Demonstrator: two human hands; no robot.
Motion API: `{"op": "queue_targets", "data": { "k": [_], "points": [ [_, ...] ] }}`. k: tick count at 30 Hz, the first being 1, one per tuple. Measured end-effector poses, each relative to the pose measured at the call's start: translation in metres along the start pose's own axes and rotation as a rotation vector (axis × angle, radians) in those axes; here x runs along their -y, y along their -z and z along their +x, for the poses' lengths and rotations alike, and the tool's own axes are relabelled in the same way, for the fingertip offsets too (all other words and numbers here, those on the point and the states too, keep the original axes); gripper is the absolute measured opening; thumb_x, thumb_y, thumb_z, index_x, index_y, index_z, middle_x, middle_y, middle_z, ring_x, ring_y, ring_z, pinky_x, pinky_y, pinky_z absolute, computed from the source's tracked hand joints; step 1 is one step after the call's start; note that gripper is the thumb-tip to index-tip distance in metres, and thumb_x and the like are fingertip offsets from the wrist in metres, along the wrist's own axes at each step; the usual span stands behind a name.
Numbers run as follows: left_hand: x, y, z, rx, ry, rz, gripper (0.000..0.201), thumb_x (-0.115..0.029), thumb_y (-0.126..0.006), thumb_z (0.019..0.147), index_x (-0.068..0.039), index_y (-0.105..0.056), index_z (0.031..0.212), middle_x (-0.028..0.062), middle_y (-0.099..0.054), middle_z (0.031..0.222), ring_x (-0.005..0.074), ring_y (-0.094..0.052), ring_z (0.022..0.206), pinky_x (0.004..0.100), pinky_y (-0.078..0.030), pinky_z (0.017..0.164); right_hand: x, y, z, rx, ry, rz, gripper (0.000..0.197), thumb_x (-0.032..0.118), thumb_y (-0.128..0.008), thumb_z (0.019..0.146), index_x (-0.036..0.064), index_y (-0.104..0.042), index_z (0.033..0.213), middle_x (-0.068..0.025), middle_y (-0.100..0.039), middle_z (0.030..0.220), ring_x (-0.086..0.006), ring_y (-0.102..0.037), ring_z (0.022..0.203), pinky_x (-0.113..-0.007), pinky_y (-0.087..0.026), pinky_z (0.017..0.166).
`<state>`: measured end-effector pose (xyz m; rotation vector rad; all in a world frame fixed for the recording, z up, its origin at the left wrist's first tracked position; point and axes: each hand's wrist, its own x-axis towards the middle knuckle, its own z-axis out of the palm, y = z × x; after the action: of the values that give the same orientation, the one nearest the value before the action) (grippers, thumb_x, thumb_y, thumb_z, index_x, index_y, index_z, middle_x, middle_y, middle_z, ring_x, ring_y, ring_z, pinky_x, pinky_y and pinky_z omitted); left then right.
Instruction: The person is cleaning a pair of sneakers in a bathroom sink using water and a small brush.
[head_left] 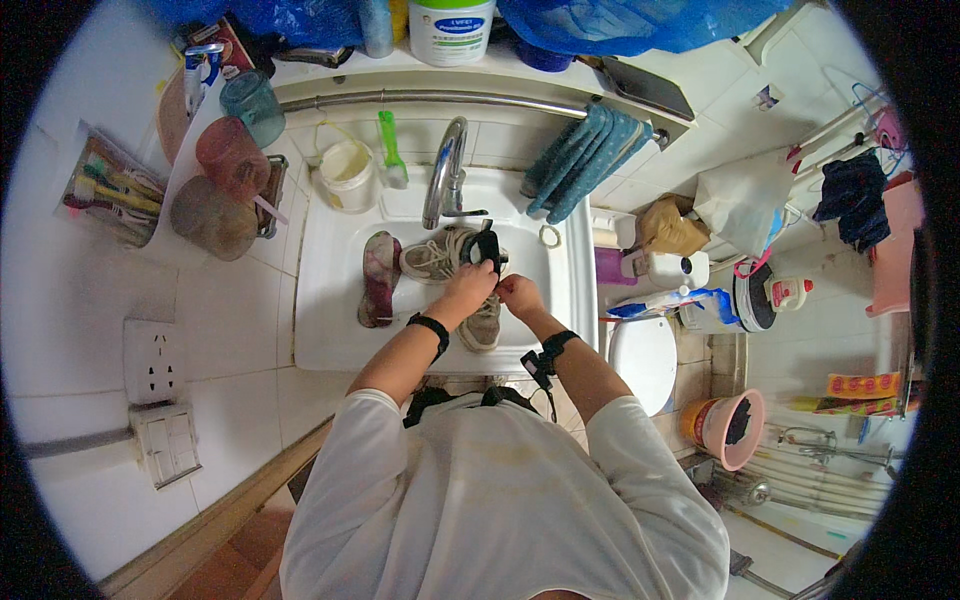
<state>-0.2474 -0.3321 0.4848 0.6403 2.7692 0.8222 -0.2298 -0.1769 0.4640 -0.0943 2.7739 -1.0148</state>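
Note:
In the white sink lie a grey-beige laced sneaker and a second sneaker with its toe toward me. My left hand is closed at the second sneaker, gripping its upper part beside a black piece that looks like its lining or tongue. Close by on the right, my right hand has its fingers pinched at the same sneaker's side. Whatever lies between those fingertips is too small to make out. A stained pink and grey insole rests left of the sneakers.
A chrome faucet rises behind the sneakers. At the sink's back left stand a white tub and a green-handled brush. A blue towel hangs from the metal rail. The toilet stands to the right.

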Motion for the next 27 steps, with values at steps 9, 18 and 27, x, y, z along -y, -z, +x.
{"op": "queue_targets", "data": {
  "k": [9, 18, 27],
  "points": [
    [0.007, 0.006, -0.023, -0.231, -0.375, 0.218, 0.01, -0.01, -0.054, 0.075, -0.004, -0.057, 0.082, 0.0116, -0.05, 0.088, 0.0299, -0.057, 0.078, 0.0418, -0.047, 0.069, -0.008, -0.021, 0.007, 0.056, -0.3, 0.306, 0.027, 0.025, -0.056, 0.084, -0.0012, -0.063, 0.08, -0.0095, -0.065, 0.071, -0.016, -0.061, 0.059, -0.03, -0.05, 0.054],
    [0.01, 0.007, -0.02, -0.123, -0.216, 0.129, 0.015, -0.011, -0.057, 0.075, 0.001, -0.052, 0.084, 0.015, -0.051, 0.09, 0.0324, -0.057, 0.08, 0.043, -0.047, 0.072, 0.036, -0.007, 0.009, -0.072, -0.2, -0.211, 0.031, 0.026, -0.054, 0.08, -0.0057, -0.056, 0.083, -0.0238, -0.061, 0.076, -0.0375, -0.061, 0.076, -0.045, -0.049, 0.067],
    [0.013, 0.009, -0.023, -0.172, -0.149, 0.027, 0.017, -0.012, -0.058, 0.074, 0.0, -0.05, 0.083, 0.0174, -0.057, 0.078, 0.0331, -0.058, 0.078, 0.0428, -0.047, 0.07, 0.035, -0.017, 0.003, -0.105, -0.241, -0.269, 0.03, 0.025, -0.053, 0.079, -0.005, -0.052, 0.086, -0.0236, -0.06, 0.083, -0.0375, -0.059, 0.081, -0.045, -0.048, 0.07]
  ]
}}
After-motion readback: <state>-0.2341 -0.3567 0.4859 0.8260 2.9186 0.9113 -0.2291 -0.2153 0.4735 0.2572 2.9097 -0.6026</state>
